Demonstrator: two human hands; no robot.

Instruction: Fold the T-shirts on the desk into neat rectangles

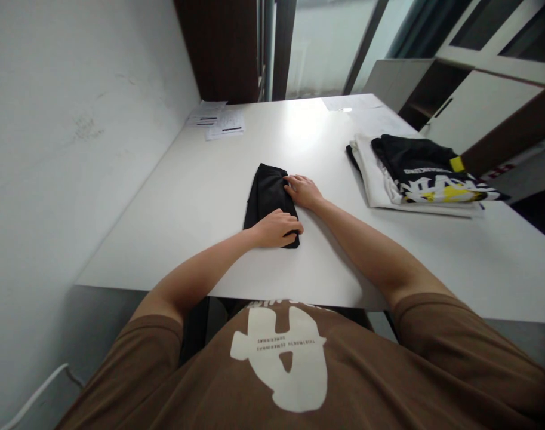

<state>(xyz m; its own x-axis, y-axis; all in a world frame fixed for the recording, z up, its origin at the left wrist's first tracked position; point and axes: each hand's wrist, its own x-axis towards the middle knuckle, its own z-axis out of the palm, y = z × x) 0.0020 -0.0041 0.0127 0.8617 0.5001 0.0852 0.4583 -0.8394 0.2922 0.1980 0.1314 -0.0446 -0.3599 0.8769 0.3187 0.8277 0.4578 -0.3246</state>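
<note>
A black garment (272, 191), folded into a narrow bundle, lies on the white table in front of me. Its exact kind cannot be made out. My left hand (277, 229) is across its near end, the fingers curled around the near right corner. Farther up, my right hand (302, 190) rests along the garment's right edge, palm down, with fingers stretched out and touching the cloth. Part of the garment's near end is hidden under my left hand.
On the right of the white table (200, 239) sits a stack of folded clothes (424, 173), black and white with yellow print. Paper sheets (225, 123) lie at the far left corner. A wall (84, 131) borders the left side; cabinets (482, 113) stand beyond the right edge.
</note>
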